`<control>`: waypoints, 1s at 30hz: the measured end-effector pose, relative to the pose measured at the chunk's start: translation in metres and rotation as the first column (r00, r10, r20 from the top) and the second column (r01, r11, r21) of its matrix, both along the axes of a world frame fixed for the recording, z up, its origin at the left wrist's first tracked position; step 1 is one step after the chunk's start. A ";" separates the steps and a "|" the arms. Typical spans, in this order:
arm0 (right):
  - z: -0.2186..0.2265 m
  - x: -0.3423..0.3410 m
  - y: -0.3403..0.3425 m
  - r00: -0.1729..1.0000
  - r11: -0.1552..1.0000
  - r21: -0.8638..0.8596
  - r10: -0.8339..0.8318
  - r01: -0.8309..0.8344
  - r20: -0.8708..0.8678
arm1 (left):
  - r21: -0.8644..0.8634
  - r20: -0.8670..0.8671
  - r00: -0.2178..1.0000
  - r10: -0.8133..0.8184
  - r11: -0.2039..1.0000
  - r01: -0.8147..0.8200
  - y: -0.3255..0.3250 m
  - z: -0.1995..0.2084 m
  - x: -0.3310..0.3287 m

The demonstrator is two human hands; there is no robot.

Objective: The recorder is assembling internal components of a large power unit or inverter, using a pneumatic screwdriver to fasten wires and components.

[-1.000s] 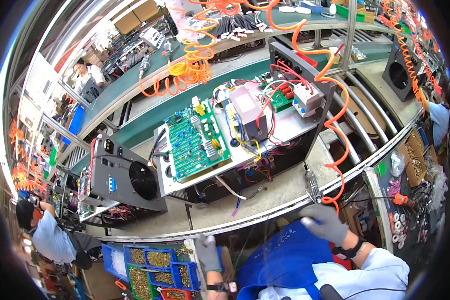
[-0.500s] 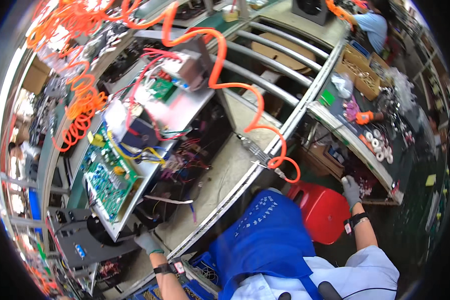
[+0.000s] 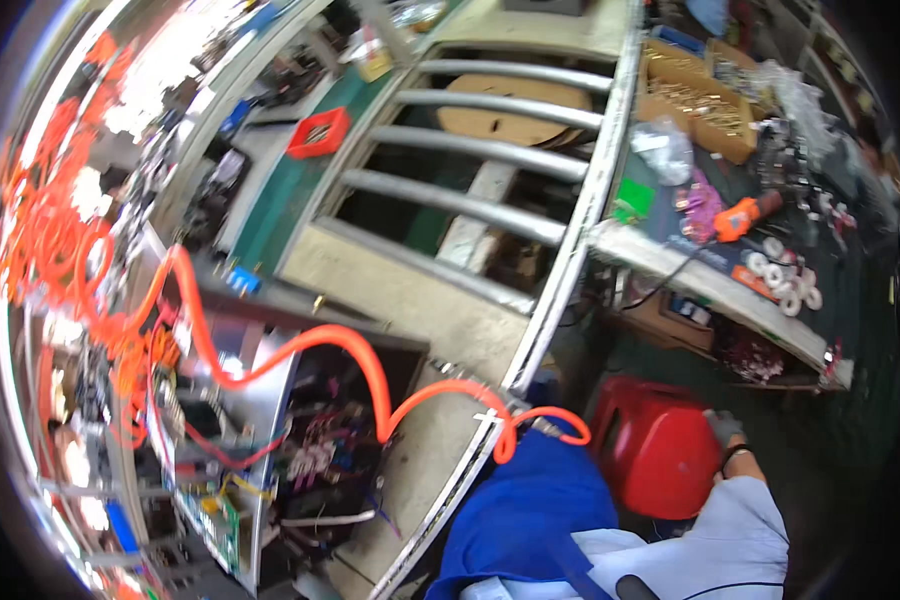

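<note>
My right hand [image 3: 723, 428], in a grey glove, is at the right edge of a red plastic stool [image 3: 660, 450]; its fingers are too small and blurred to read, and I cannot tell if it touches the stool. At the bottom edge, only a blurred bit of my gloved left hand [image 3: 315, 584] shows, low beside an opened dark cabinet [image 3: 355, 390] full of wires. A green circuit board [image 3: 225, 525] is on the cabinet's panel at left. A metal air tool [image 3: 460, 374] on an orange coiled hose [image 3: 345, 340] lies on the bench edge near my blue apron.
Metal rollers [image 3: 470, 205] span the conveyor frame ahead. A red tray [image 3: 318, 133] stands beyond them at left. The right-hand workbench [image 3: 710, 278] holds a cardboard box of brass-coloured parts [image 3: 700, 110], an orange-handled tool [image 3: 738, 218] and white rings [image 3: 792, 290].
The view has swung, so the cabinet and boards now sit lower left. My right hand has come down and back to the stool's side. My left hand has slipped mostly out of view.
</note>
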State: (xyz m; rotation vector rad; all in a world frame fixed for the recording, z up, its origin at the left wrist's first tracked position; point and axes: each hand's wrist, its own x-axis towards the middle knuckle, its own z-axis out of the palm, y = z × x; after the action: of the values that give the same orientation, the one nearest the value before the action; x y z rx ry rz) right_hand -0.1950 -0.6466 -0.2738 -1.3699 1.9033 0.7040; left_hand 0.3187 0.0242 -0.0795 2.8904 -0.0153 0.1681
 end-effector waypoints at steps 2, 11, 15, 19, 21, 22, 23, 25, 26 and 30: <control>0.014 0.033 0.017 0.999 0.992 0.127 0.022 -0.017 -0.038 | -0.191 0.041 0.952 0.302 0.938 -0.289 -0.010 -0.002 -0.012; 0.028 0.159 0.058 0.928 0.909 0.415 -0.192 0.045 0.320 | -0.168 0.026 0.938 0.345 0.927 -0.336 -0.060 0.001 -0.002; 0.026 0.175 0.013 0.785 0.958 0.132 0.123 -0.253 0.607 | -0.167 0.056 0.943 0.328 0.934 -0.315 -0.048 -0.006 0.003; 0.051 0.173 -0.036 0.638 0.989 -0.053 0.127 -0.135 0.759 | -0.185 0.115 0.945 0.306 0.941 -0.283 -0.021 -0.027 0.007; 0.070 0.168 -0.045 0.574 0.990 -0.115 0.144 -0.087 0.806 | -0.205 0.146 0.944 0.297 0.942 -0.264 -0.001 -0.037 0.009; 0.078 0.167 -0.045 0.621 0.992 -0.101 0.126 -0.074 0.774 | -0.209 0.163 0.941 0.297 0.942 -0.261 0.010 -0.041 0.007; 0.087 0.162 -0.044 0.634 0.984 -0.154 0.176 -0.089 0.753 | -0.215 0.174 0.941 0.291 0.944 -0.252 0.020 -0.044 0.013; 0.100 0.156 -0.039 0.605 0.963 -0.232 0.266 -0.135 0.750 | -0.215 0.220 0.934 0.281 0.948 -0.235 0.034 -0.045 0.019; 0.106 0.154 -0.038 0.559 0.955 -0.269 0.293 -0.127 0.776 | -0.227 0.259 0.926 0.276 0.949 -0.220 0.033 -0.045 0.024; 0.123 0.141 -0.042 0.503 0.930 -0.366 0.323 -0.014 0.801 | -0.178 0.449 0.874 0.187 0.977 -0.118 -0.023 -0.034 0.024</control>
State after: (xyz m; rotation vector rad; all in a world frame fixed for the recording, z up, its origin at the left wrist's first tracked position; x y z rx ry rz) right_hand -0.0540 -0.6884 -0.1513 -1.6825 1.0664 -0.2584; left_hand 0.3430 0.0008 -0.1136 2.6320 0.1358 0.8513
